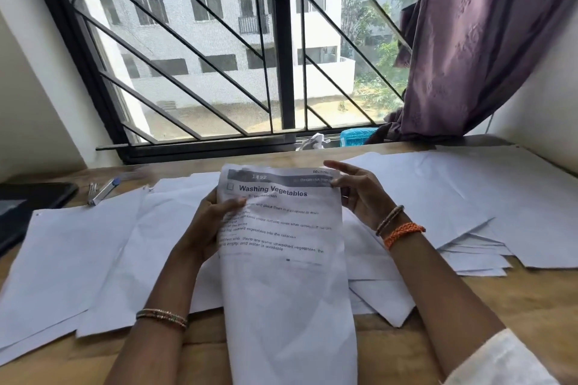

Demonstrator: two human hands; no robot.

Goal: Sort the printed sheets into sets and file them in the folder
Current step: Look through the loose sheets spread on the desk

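Printed sheet (281, 228): you are holding it up above the surface (516, 300), headed "Washing Vegetables", print facing you.
Left hand (208, 228): you are gripping the sheet's left edge, thumb lying across the printed face, the other fingers (211, 198) curled behind the paper.
Right hand (359, 194): you are pinching the sheet's top right corner between thumb and fingertips, the remaining fingers spreading loosely above it.
Loose sheets (93, 253): lying blank side up across the surface, overlapping, to both sides of your hands and under the held sheet.
Pen (104, 191): resting near the far left, just beyond the papers.
Dark folder (22, 206): sitting at the left edge of the surface.
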